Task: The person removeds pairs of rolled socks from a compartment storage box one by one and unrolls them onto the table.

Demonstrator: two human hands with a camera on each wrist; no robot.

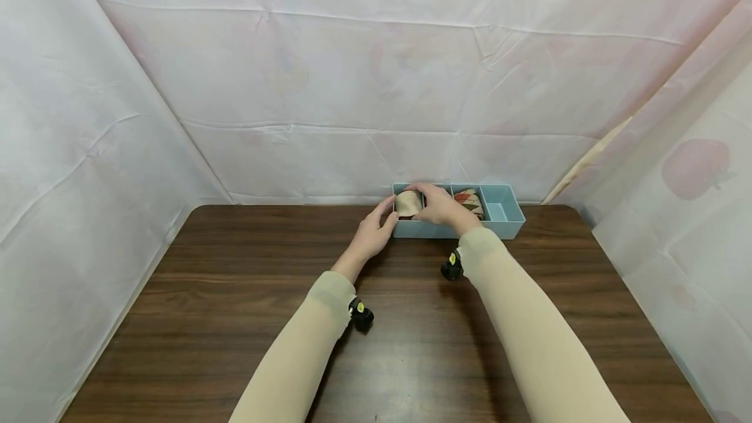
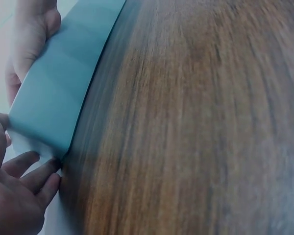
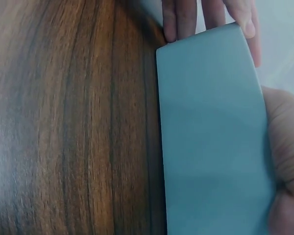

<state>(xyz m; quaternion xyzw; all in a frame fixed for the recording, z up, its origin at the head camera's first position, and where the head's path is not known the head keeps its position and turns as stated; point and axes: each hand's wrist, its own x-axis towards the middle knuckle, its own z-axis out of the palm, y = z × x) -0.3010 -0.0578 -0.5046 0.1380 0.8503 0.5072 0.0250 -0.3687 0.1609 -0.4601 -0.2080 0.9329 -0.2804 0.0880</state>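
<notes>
The left hand, fingers spread, touches the box's end; whether the right hand pinches anything, I cannot tell. Beige cloth between the hands and patterned cloth beside the right already sit inside; settling seems left.

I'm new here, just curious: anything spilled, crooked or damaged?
Nothing stands out beyond creases in the backdrop. The blue box sits upright on the table, with a cream bundle and a patterned bundle inside. No spill shows; the right hand hides part of it.
</notes>
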